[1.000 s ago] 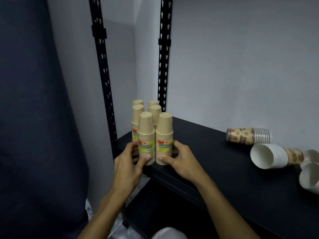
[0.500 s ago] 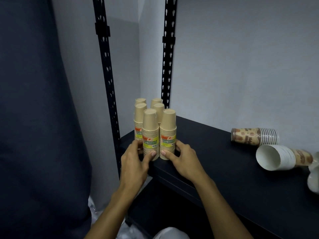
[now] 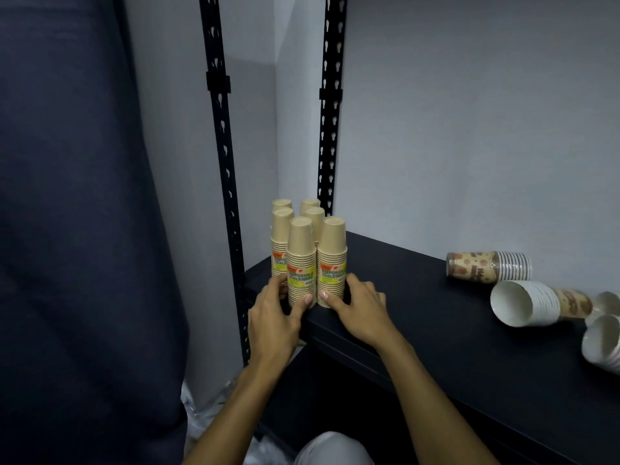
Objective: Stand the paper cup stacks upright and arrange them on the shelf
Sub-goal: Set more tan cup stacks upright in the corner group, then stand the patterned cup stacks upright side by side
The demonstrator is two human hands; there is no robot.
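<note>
Little has shifted since a second ago: our left hand (image 3: 275, 317) and right hand (image 3: 359, 310) stay cupped, fingers loosely curled, against the two front tan cup stacks (image 3: 315, 263), six standing upright in the left corner of the black shelf (image 3: 419, 317). Well apart to the right, patterned cup stacks (image 3: 486, 266) lie on their sides. Grey walls (image 3: 469, 129) and slotted black uprights (image 3: 330, 112) frame the corner.
</note>
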